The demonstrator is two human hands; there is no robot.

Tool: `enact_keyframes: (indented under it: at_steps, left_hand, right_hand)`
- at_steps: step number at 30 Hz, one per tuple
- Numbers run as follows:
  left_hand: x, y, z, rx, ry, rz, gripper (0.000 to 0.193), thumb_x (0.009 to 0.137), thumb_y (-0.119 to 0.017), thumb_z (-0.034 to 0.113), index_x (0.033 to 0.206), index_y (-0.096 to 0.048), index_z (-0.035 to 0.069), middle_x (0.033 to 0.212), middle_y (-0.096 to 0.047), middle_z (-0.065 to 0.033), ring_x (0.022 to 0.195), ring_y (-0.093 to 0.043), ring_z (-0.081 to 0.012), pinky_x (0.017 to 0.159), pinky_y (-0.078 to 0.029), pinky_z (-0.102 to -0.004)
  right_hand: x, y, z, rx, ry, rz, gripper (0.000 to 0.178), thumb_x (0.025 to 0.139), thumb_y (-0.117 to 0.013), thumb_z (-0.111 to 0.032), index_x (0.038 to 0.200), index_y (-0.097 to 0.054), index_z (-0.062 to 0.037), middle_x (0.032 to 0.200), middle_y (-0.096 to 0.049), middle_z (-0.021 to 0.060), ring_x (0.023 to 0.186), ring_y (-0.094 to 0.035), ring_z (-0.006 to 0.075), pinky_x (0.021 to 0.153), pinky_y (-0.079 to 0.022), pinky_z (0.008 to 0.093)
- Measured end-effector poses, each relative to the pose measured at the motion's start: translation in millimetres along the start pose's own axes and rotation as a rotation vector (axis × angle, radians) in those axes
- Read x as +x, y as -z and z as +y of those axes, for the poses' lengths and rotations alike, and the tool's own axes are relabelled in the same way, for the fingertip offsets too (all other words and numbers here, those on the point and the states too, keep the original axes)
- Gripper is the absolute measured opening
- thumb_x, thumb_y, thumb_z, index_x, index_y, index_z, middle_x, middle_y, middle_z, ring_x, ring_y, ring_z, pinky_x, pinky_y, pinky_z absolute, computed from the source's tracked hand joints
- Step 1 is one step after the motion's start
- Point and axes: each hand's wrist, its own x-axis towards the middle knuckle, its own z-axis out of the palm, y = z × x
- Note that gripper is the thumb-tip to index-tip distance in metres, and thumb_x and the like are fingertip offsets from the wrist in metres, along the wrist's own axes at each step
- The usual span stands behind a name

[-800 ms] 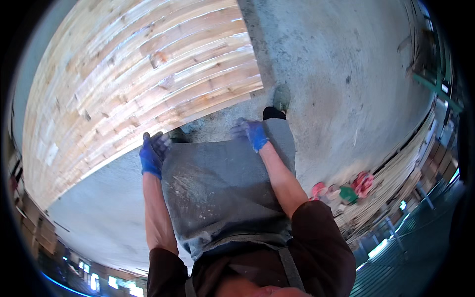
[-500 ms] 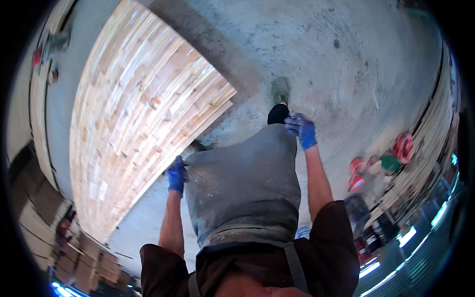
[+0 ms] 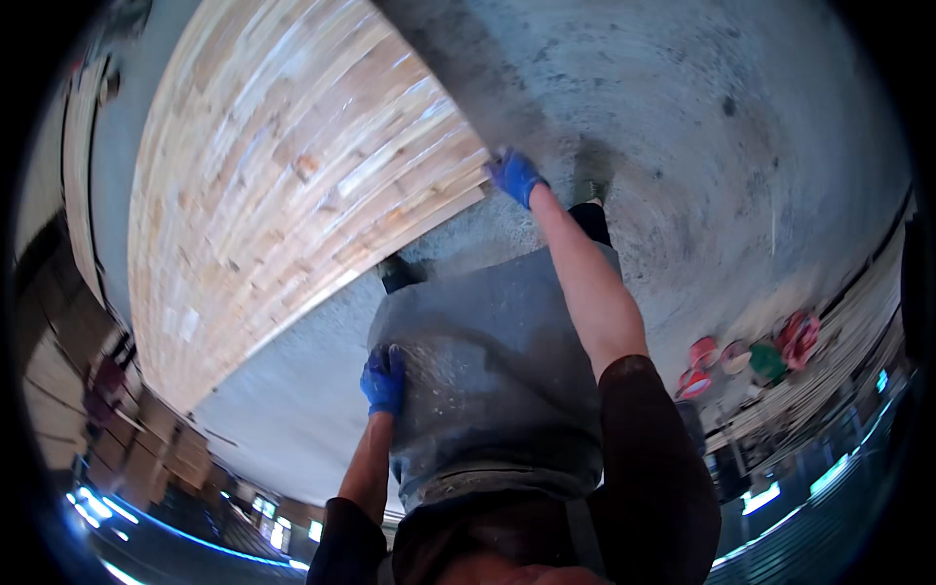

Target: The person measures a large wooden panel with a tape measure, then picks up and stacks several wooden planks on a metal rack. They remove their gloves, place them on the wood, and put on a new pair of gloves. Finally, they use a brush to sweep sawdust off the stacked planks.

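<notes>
I look down over my grey, dusty apron at a concrete floor. Both my hands wear blue gloves. My right hand reaches forward and touches the near corner of a large panel of pale wooden boards lying on the floor to my left; whether it grips the edge I cannot tell. My left hand hangs at my side against the apron, fingers loosely curled, holding nothing. My dark shoes show just beyond the apron, close to the panel's edge.
Bare grey concrete floor spreads ahead and to the right. Red, pink and green round containers sit at the right by a stack of timber. More stacked wood lines the far left.
My right hand has reached out from the apron to the panel's corner. My left hand dropped back to my side. My view has swung, bringing the panel closer.
</notes>
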Motion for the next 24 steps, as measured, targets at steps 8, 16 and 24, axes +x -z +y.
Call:
enact_keyframes:
  at_steps: [8,16,24]
  left_hand:
    - [1.7,-9.9,-20.2,-0.122,0.058,0.118,0.028,0.094,-0.056,0.038,0.102,-0.068,0.014,0.093,-0.070,-0.0151,0.084,-0.067,-0.0368,0.073,-0.053,-0.0463]
    - [-3.7,-26.4,-25.1,-0.141,0.079,0.130,0.027,0.094,-0.057,0.037,0.100,-0.069,0.013,0.092,-0.070,-0.0145,0.081,-0.067,-0.0374,0.071,-0.053,-0.0449]
    - [2.3,-17.7,-23.7,-0.142,0.077,0.177,0.025,0.094,-0.058,0.034,0.100,-0.070,0.012,0.093,-0.071,-0.0143,0.082,-0.068,-0.0352,0.073,-0.054,-0.0433]
  right_hand:
    - [28.8,-7.1,30.4,0.036,-0.102,-0.186,0.030,0.085,-0.067,-0.024,0.101,-0.062,0.0008,0.084,-0.068,0.0182,0.079,-0.065,0.0323,0.071,-0.050,0.0418]
    - [-5.3,-0.2,16.5,0.355,-0.122,-0.246,0.020,0.090,-0.067,-0.018,0.101,-0.058,-0.0032,0.067,-0.056,0.0031,0.049,-0.046,0.0121,0.045,-0.040,0.0323]
    - [7.5,-5.1,31.3,0.155,-0.012,-0.121,0.021,0.091,-0.064,-0.020,0.101,-0.060,-0.0020,0.071,-0.058,0.0039,0.053,-0.046,0.0105,0.046,-0.040,0.0315]
